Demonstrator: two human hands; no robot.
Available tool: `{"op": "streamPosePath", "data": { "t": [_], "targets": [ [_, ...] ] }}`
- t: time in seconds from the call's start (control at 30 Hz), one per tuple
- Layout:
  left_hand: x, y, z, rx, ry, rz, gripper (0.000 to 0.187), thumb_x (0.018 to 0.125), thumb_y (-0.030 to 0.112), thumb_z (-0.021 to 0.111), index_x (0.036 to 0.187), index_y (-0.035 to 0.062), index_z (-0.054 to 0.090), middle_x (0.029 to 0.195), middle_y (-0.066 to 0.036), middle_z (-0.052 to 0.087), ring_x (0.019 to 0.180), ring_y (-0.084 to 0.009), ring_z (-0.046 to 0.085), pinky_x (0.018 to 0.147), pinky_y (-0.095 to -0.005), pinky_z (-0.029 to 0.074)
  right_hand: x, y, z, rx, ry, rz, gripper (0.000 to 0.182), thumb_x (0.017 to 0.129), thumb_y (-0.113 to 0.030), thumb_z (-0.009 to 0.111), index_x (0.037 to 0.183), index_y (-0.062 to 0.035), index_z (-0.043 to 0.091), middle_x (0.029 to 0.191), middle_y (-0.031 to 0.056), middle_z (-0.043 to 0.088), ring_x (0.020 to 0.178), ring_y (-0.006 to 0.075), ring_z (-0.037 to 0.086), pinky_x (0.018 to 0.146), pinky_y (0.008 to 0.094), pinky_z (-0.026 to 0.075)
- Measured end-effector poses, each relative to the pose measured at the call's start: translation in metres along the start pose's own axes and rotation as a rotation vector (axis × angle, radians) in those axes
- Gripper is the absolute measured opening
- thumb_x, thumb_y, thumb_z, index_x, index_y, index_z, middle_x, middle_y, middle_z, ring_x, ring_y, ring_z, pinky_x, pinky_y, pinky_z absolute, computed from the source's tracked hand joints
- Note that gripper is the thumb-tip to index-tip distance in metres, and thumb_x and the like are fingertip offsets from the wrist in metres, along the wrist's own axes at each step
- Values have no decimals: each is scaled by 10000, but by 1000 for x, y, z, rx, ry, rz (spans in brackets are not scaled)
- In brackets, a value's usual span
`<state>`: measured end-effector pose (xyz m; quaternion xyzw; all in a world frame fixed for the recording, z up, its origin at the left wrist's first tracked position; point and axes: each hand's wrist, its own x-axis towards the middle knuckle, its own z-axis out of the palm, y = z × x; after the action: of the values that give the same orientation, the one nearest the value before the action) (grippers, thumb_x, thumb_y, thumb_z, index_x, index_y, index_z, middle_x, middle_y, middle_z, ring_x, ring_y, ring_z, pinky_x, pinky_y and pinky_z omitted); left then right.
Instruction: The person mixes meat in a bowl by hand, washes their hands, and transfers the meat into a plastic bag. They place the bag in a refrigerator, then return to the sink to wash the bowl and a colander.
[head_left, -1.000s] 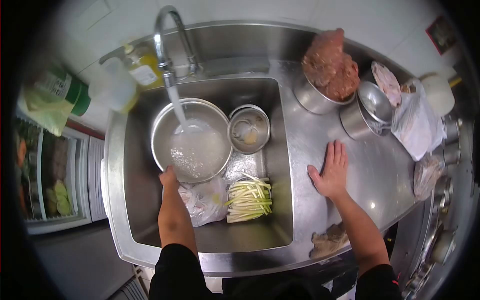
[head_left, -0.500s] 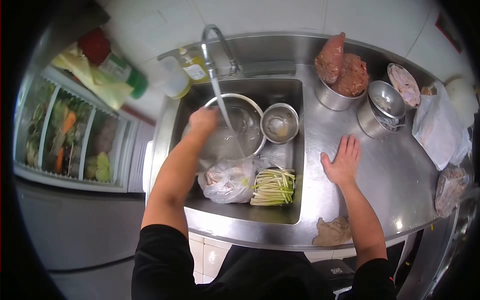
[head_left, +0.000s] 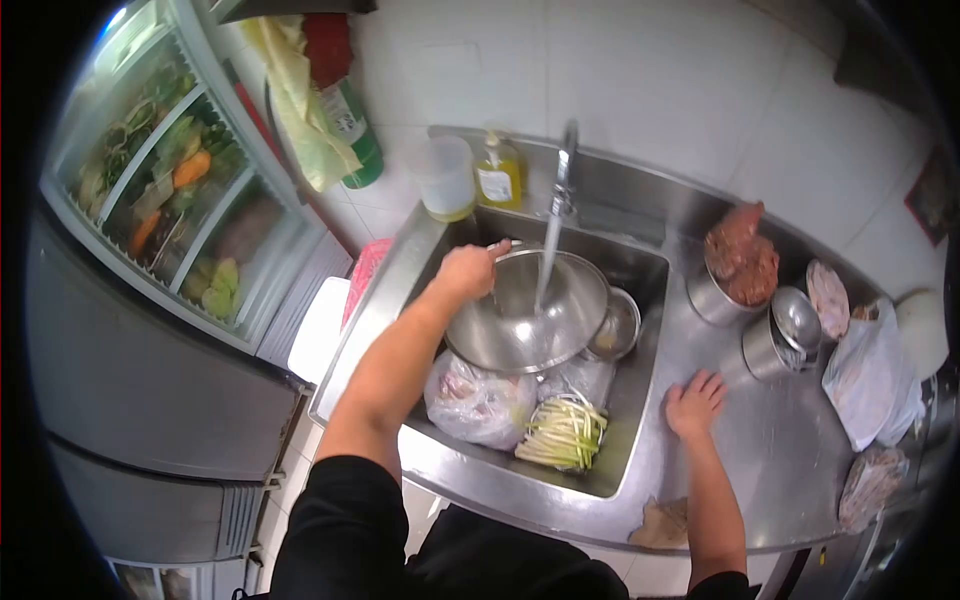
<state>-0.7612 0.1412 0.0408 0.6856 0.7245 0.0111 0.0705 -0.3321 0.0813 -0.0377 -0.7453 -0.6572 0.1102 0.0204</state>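
My left hand (head_left: pixel 468 273) grips the left rim of a wide steel bowl (head_left: pixel 480 343) in the sink (head_left: pixel 635 420). Water runs from the tap (head_left: pixel 562 185) down into the bowl. Beside the bowl, partly covered by it, is a small metal bowl (head_left: pixel 622 325). In front of it lie a clear plastic bag (head_left: pixel 480 408) with pale pinkish contents and a bunch of trimmed green onions (head_left: pixel 563 436). My right hand (head_left: pixel 696 404) rests on the steel counter (head_left: pixel 715 480), fingers apart, holding nothing.
A pot of reddish meat (head_left: pixel 730 300), a steel pot with a ladle-like bowl (head_left: pixel 797 318) and a white plastic bag (head_left: pixel 868 375) stand to the right. A brown cloth (head_left: pixel 660 522) lies at the front edge. Behind the sink are a soap bottle (head_left: pixel 497 180) and a plastic jug (head_left: pixel 445 178).
The view has swung left. My left hand has gone from a blur over the bowl to gripping its rim, and the bowl now looks lifted or tilted. My right hand stays on the counter.
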Motion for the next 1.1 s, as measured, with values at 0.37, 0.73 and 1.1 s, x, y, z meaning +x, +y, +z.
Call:
{"op": "streamPosePath", "data": {
  "t": [0.37, 0.73, 1.1],
  "targets": [
    [-106, -75, 60, -725, -74, -92, 790, 844, 161, 531, 1514, 321, 144, 940, -279, 648, 823, -424, 647, 823, -488, 520, 64, -427, -80, 362, 355, -1182, 326, 832, -152, 672, 1118, -1, 636, 1038, 202, 648, 956, 356, 621, 864, 395, 488],
    [-160, -132, 63, -740, -86, 246, 843, 815, 40, 449, 1497, 424, 138, 1368, -428, 312, 664, -457, 652, 600, -443, 562, 214, -608, -41, -262, -357, -836, 438, 767, -263, 693, 1145, -47, 651, 1180, 189, 632, 1058, 365, 609, 907, 410, 478],
    [-153, -157, 88, -953, 14, 106, 829, 830, 53, 483, 1524, 302, 104, 1392, -368, 345, 995, -512, 574, 816, -484, 527, 252, -617, 0, -491, -10, -962, 355, 763, -328, 554, 863, -31, 720, 1010, 243, 658, 996, 400, 616, 888, 471, 479]
  ]
}}
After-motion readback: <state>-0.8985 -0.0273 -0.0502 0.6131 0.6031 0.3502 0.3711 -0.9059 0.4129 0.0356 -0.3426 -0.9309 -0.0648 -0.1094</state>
